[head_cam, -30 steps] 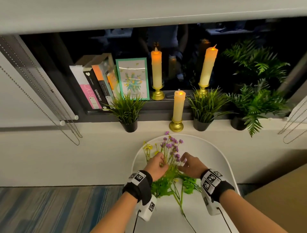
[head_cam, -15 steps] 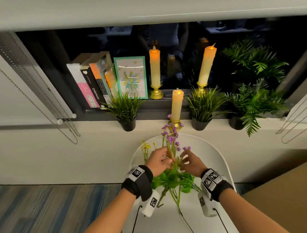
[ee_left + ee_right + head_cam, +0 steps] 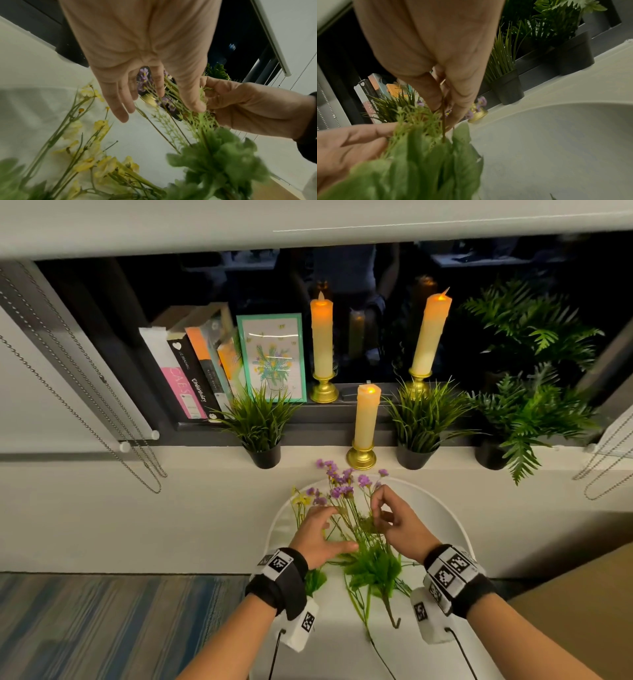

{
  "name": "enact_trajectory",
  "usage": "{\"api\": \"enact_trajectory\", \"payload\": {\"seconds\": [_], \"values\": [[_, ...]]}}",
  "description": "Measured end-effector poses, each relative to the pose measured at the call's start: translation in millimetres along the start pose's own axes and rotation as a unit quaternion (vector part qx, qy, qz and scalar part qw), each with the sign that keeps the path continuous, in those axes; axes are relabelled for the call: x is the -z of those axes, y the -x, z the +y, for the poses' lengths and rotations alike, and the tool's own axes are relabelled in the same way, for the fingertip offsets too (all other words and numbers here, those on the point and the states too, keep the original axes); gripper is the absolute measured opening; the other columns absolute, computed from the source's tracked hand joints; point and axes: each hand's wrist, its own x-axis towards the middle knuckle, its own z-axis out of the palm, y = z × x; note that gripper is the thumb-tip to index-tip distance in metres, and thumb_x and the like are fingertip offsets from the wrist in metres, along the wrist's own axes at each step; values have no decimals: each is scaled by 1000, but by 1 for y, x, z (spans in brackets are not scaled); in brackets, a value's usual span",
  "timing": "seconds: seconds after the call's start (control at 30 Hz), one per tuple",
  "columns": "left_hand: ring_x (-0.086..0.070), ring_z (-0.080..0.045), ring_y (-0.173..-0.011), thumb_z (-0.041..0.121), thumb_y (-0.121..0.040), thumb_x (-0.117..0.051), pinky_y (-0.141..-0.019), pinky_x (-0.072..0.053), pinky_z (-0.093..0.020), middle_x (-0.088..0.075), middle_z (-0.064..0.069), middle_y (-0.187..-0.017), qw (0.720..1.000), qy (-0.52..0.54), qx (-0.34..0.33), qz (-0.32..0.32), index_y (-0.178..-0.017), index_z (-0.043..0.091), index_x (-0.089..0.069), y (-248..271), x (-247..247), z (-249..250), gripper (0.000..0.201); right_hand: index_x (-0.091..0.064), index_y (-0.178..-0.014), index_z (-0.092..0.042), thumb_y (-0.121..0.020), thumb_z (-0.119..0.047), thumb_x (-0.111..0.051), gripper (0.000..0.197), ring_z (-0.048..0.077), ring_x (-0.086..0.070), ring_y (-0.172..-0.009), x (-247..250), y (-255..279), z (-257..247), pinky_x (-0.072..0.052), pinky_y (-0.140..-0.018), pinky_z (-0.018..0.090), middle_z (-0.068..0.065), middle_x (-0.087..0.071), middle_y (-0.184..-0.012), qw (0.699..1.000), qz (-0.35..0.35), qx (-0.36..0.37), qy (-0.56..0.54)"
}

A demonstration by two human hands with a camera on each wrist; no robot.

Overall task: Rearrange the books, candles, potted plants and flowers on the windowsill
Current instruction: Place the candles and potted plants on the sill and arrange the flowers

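Note:
A bunch of purple flowers [image 3: 342, 484] with green leaves [image 3: 373, 568] is held up off a white round surface [image 3: 448, 525]. My right hand [image 3: 378, 513] pinches its thin stems between thumb and fingers, as the right wrist view shows [image 3: 444, 108]. My left hand [image 3: 337, 529] is beside the stems with straight, spread fingers [image 3: 120, 108]; its thumb touches the stems. Yellow flowers [image 3: 300, 499] lie on the white surface under the left hand, and they show in the left wrist view too [image 3: 101, 125].
On the windowsill [image 3: 318, 460] stand leaning books [image 3: 191, 374], a framed flower picture [image 3: 274, 357], three lit candles in gold holders [image 3: 366, 419], two grass pots [image 3: 260, 422] and a fern [image 3: 527, 412]. Blind chains [image 3: 85, 392] hang at the left.
The purple bunch rose off the white surface and now leans towards the sill. My left hand let go of the stems and opened; my right hand pinches them.

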Motion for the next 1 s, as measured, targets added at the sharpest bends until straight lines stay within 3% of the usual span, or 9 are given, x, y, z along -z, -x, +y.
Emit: {"api": "enact_trajectory", "payload": {"seconds": [0.13, 0.3, 0.37, 0.43, 0.53, 0.7, 0.8, 0.87, 1.0], "values": [[-53, -10, -115, 38, -65, -84, -89, -51, -28, -42, 12, -130, 997, 71, 5, -17, -131, 27, -43, 3, -4, 12, 78, -46, -80, -21, -61, 26, -35, 51, 14, -42, -69, -2, -1, -3, -38, -62, 30, 2, -44, -76, 999, -36, -7, -13], [-61, -7, -94, 21, -70, -82, -78, -55, -30, -62, 7, -106, 987, 147, -33, 47, -100, 27, -54, 7, -1, 35, 42, -49, -86, -20, -51, 13, -33, 50, 18, -40, -69, 1, 0, -7, -38, -60, 30, 5, -40, -74, 999, -43, 1, -5], [-63, -12, -85, 16, -71, -80, -77, -55, -32, -64, 6, -94, 985, 143, -50, 81, -89, 30, -55, 6, 2, 42, 34, -50, -91, -20, -55, 14, -33, 53, 20, -43, -70, 1, -2, -8, -46, -65, 35, 10, -39, -76, 999, -37, -8, -13], [-64, -12, -81, 13, -73, -79, -78, -55, -33, -64, 7, -86, 982, 139, -55, 112, -85, 31, -55, 4, 7, 48, 33, -52, -97, -24, -71, 17, -41, 50, 18, -47, -74, 2, -6, -7, -48, -71, 36, 12, -44, -83, 1000, -12, 0, 13], [-66, -11, -86, 11, -73, -78, -82, -56, -34, -69, 4, -89, 977, 150, -60, 139, -93, 25, -59, 0, 16, 53, 30, -47, -114, -33, -87, -11, -63, 38, 15, -56, -95, 5, -9, -17, -50, -81, 27, -3, -50, -108, 1000, 20, -7, 20], [-70, -11, -80, 5, -74, -76, -74, -57, -29, -71, 4, -85, 968, 177, -110, 137, -92, 27, -61, 4, 23, 73, 32, -33, -134, -42, -77, -36, -76, 71, 6, -53, -116, 4, -9, -34, -47, -97, 31, -18, -50, -131, 993, -119, -10, 13], [-69, -8, -81, 7, -75, -76, -68, -56, -22, -71, 5, -88, 967, 153, -157, 130, -95, 31, -62, 8, 24, 84, 34, -47, -129, -32, -79, -30, -74, 56, 5, -59, -108, -1, -12, -36, -50, -94, 33, -16, -61, -119, 992, -78, 41, 94], [-67, -8, -81, 13, -76, -77, -66, -55, -21, -71, 3, -92, 965, 136, -173, 145, -101, 22, -64, 10, 32, 85, 30, -54, -117, -27, -82, -23, -72, 40, 6, -61, -99, 3, -14, -38, -52, -89, 34, -13, -65, -107, 989, -39, 66, 125], [-62, -7, -69, 19, -73, -80, -61, -50, -18, -66, 1, -83, 951, 135, -158, 227, -88, 17, -60, 15, 53, 67, 25, -54, -100, -29, -84, -9, -68, 29, -4, -59, -89, 24, -14, -48, -48, -83, 20, -19, -63, -92, 991, 22, 79, 107]]}}
